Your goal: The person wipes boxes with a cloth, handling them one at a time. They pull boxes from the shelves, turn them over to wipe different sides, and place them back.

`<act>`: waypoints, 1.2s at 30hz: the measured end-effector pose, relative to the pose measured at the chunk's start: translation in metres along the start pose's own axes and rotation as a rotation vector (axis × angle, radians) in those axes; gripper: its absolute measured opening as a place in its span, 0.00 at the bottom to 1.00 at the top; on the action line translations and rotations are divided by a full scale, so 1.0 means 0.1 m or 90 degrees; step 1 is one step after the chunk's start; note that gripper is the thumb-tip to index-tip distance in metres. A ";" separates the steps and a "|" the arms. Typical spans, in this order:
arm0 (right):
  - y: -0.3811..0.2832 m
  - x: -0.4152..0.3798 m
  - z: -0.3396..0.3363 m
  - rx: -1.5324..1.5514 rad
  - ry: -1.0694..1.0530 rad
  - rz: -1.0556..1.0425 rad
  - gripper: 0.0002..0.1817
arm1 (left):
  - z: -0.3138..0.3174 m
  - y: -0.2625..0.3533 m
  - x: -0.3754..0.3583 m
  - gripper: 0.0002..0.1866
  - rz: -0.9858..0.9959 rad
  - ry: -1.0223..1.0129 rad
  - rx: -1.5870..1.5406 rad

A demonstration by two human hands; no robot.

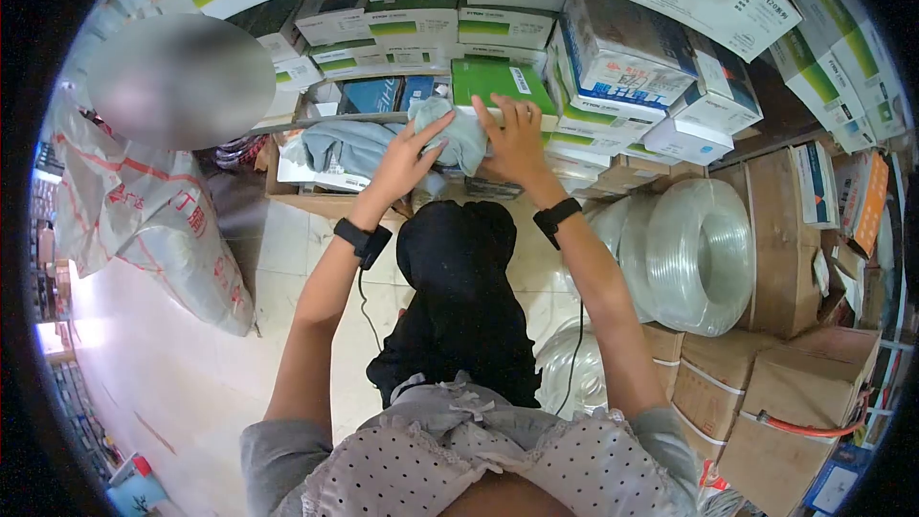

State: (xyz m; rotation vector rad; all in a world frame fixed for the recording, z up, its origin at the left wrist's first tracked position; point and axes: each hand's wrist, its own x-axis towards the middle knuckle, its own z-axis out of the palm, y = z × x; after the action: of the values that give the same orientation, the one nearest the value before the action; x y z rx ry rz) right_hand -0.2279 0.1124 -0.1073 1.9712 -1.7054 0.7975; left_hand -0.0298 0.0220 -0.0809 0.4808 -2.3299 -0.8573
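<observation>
A grey-blue cloth [463, 141] is bunched against the front of a green-topped box [498, 81]. My left hand [407, 161] presses on the cloth from the left, its fingers bent over the fabric. At the box's front edge, my right hand [517, 142] has its fingers over the top and its thumb lower down, close to the cloth. How far that thumb reaches under the box is hidden. Another length of grey-blue cloth [345, 148] lies over an open carton [311, 193] to the left of my hands.
Stacked white-and-green boxes [412, 27] line the shelf in front. Coils of clear hose [699, 254] and brown cartons [785, 412] stand on the right. A large white sack [158, 220] leans at the left, near a person whose head is blurred. Thin cables hang from both wristbands.
</observation>
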 end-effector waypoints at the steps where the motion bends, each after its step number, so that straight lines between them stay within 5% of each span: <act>1: -0.01 0.03 -0.03 0.024 0.029 -0.002 0.63 | -0.01 0.00 -0.04 0.24 0.001 0.017 0.009; 4: -0.11 0.08 -0.09 0.091 0.084 0.064 0.64 | -0.05 -0.02 -0.05 0.23 -0.011 0.070 -0.006; 7: -0.31 0.06 0.01 0.216 0.153 0.316 0.67 | -0.12 0.04 0.11 0.21 -0.099 0.112 -0.122; 11: -0.41 0.01 0.35 0.219 0.280 0.475 0.73 | -0.02 0.04 0.38 0.18 -0.053 0.033 -0.047; 14: -0.39 0.00 0.33 0.279 0.248 0.534 0.73 | -0.04 0.06 0.43 0.18 -0.050 0.069 -0.022; 18: -0.32 -0.17 0.34 0.296 0.243 0.456 0.69 | 0.02 0.22 0.41 0.18 0.097 0.063 0.054; 21: -0.29 -0.48 0.51 0.366 0.232 0.418 0.69 | 0.12 0.44 0.41 0.17 0.203 -0.076 0.164; 24: -0.25 -0.64 0.65 0.333 0.188 0.392 0.64 | 0.24 0.52 0.48 0.18 0.078 -0.148 0.122; 27: -0.25 -0.70 0.75 0.210 0.109 0.405 0.60 | 0.28 0.44 0.62 0.15 0.285 -0.016 0.323; 29: -0.23 -0.66 0.80 0.129 0.063 0.407 0.58 | 0.28 0.39 0.69 0.15 0.267 -0.034 0.332; 33: -0.33 -0.54 0.58 0.278 0.219 0.493 0.61 | 0.20 0.14 0.81 0.15 0.263 0.038 0.411; 36: -0.42 -0.71 0.53 0.228 0.194 0.482 0.64 | 0.05 -0.20 0.92 0.15 0.070 0.022 0.402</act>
State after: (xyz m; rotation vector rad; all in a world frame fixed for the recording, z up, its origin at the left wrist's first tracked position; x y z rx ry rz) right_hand -0.1846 0.1386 -0.1910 1.2422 -2.2290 1.6587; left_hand -0.1002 -0.0374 -0.0591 0.6058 -2.5396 -0.0399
